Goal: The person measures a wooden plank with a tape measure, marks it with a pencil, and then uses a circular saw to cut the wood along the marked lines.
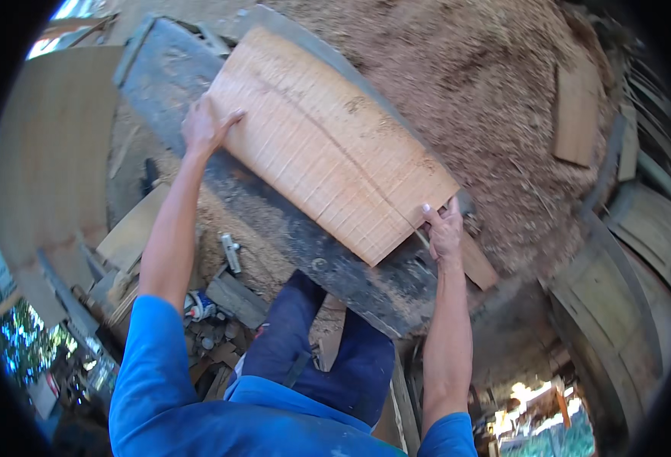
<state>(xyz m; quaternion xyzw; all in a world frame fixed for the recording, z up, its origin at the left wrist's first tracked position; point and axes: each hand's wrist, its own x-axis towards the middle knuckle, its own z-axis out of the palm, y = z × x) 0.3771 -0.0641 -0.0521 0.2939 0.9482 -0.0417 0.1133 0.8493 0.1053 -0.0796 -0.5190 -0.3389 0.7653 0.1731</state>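
Observation:
A wide, light-brown wooden board (328, 137) lies slanted over a dark, worn bench (274, 206). Its face has parallel cross lines, one dark lengthwise streak and some sawdust near the right end. At the board's left edge is my left hand (204, 128), thumb on the top face and the other fingers along the rim, partly hidden. My right hand (445, 230) grips the near right corner, its thumb on top and fingers partly under the wood. Both hands are closed on the board.
Sawdust and shavings (472, 84) are heaped beyond the bench, with a loose plank (577, 114) on them. A large wooden sheet (54, 160) stands at left. A metal tool (231, 253) and a small bottle (200, 306) lie among scraps. Curved panels (602, 282) lean at right.

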